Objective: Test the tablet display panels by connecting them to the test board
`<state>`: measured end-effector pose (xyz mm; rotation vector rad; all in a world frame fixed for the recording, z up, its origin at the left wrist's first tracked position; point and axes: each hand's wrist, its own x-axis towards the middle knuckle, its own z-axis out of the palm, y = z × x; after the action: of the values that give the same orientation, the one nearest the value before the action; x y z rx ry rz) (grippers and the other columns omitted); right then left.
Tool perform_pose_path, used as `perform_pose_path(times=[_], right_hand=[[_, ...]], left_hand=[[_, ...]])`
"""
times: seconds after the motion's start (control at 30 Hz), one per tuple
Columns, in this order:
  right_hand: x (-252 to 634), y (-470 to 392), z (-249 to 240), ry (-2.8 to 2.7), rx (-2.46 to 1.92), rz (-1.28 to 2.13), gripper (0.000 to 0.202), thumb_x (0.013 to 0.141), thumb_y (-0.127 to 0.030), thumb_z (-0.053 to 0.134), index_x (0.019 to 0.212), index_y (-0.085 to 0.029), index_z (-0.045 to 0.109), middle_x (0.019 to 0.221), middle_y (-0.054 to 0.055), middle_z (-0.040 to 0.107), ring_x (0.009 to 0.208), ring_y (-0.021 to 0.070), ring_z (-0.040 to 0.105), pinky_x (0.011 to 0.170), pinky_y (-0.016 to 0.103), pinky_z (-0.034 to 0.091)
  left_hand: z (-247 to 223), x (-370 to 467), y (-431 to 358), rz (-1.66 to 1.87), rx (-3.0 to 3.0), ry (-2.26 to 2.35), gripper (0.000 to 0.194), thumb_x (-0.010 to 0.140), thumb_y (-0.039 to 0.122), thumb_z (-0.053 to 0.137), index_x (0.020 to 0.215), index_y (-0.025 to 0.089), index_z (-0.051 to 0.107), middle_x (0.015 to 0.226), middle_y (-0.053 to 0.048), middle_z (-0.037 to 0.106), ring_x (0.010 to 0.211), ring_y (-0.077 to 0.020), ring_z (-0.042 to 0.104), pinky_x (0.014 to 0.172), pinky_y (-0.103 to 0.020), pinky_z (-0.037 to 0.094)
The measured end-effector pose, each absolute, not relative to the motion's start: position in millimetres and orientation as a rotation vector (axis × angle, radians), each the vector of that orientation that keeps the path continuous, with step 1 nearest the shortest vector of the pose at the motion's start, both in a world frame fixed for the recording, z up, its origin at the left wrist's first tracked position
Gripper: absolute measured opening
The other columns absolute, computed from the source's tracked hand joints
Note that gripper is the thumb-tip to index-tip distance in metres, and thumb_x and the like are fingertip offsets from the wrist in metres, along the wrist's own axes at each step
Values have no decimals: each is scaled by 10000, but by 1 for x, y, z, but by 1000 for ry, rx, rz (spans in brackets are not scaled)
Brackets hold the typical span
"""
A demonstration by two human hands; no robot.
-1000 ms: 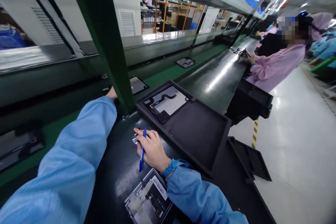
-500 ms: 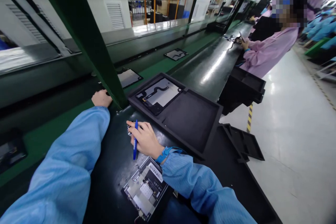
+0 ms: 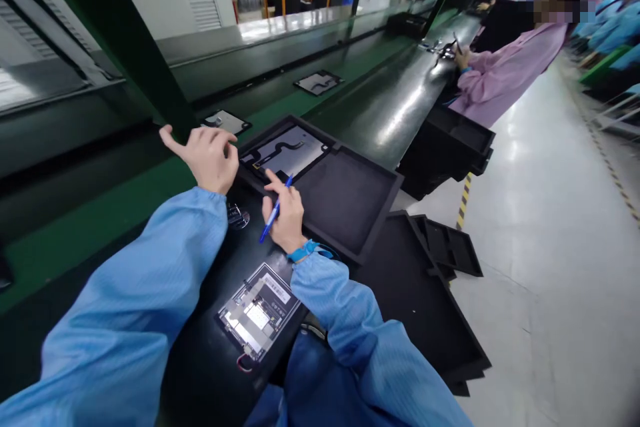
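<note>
My left hand (image 3: 207, 157) is raised beside the green post, fingers apart and nothing in it. My right hand (image 3: 287, 213) holds a blue pen (image 3: 276, 208) slantwise, over the near edge of a black tray (image 3: 350, 203). In the tray's left compartment lies a flat panel with a black flex cable (image 3: 295, 155). Between my hands, a small metallic part (image 3: 238, 216) rests on the dark bench. Nearer to me sits an opened device (image 3: 260, 313) with its battery and boards showing and a short reddish wire at its lower corner.
Two similar panels (image 3: 227, 122) (image 3: 319, 82) lie on the green belt behind. A green post (image 3: 120, 33) slants down at the left. Black trays (image 3: 415, 300) are stacked at the right. A person in pink (image 3: 515, 70) works farther along the bench.
My left hand has come back from beyond the post and opened. My right hand has moved toward the tray, leaving the small metallic part on the bench. The view has shifted.
</note>
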<state>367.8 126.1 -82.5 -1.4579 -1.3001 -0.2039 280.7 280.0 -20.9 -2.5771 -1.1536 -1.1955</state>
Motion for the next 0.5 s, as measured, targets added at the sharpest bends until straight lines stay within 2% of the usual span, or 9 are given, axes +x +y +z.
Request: perform_pose_path(times=[0.07,0.13,0.2,0.27,0.33,0.4,0.5], right_hand=[[381,121,-79,-1123,-1432,-164,186,975,-253,442,1098,-209,574,1270,104,708,972,209,659,931,370,517],[399,119,-75,-977,-1439,-31,213,952,-245,462,1143,-219,552,1232,88,711,989,191,686,931,346,530],[419,123,-73,-828,-1491,163,293,915,-236,509,1207,-225,516,1258,85,689,1024,184,703,959,342,528],[440,134,-76,-671,-1562,367,413,869,-225,566,1272,-219,476,1313,104,655,1091,194,698,1009,356,513],[458,149,-81,-559,-1629,504,525,828,-212,609,1326,-193,444,1284,125,661,1132,217,687,1049,388,496],[469,163,-87,-514,-1671,546,605,792,-215,653,1351,-155,429,1222,137,681,1153,247,677,1068,423,485],[476,176,-90,-499,-1691,528,627,775,-254,695,1339,-134,448,1165,128,692,1143,258,676,1050,433,498]], left_hand=[[-32,293,278,-987,-2767,-1105,341,923,149,408,1085,190,706,1250,-134,683,1308,-312,540,1215,-614,153],[-43,299,282,-750,-2969,-1086,448,912,132,369,1263,140,647,1428,-174,581,1410,-307,456,1211,-564,238],[-52,303,289,-566,-3082,-1146,510,904,169,379,1368,76,570,1481,-229,525,1408,-343,460,1165,-552,338],[-57,308,296,-459,-3141,-1238,542,895,229,417,1382,28,545,1472,-282,514,1372,-392,493,1117,-556,397],[-58,310,301,-395,-3198,-1316,531,892,281,448,1355,55,577,1440,-267,554,1357,-411,505,1133,-578,367],[-55,308,304,-413,-3248,-1394,523,895,322,459,1362,128,591,1409,-197,608,1350,-401,514,1159,-586,324],[-49,296,304,-556,-3345,-1509,545,884,353,468,1385,172,586,1309,-134,689,1295,-366,570,1138,-541,374]])
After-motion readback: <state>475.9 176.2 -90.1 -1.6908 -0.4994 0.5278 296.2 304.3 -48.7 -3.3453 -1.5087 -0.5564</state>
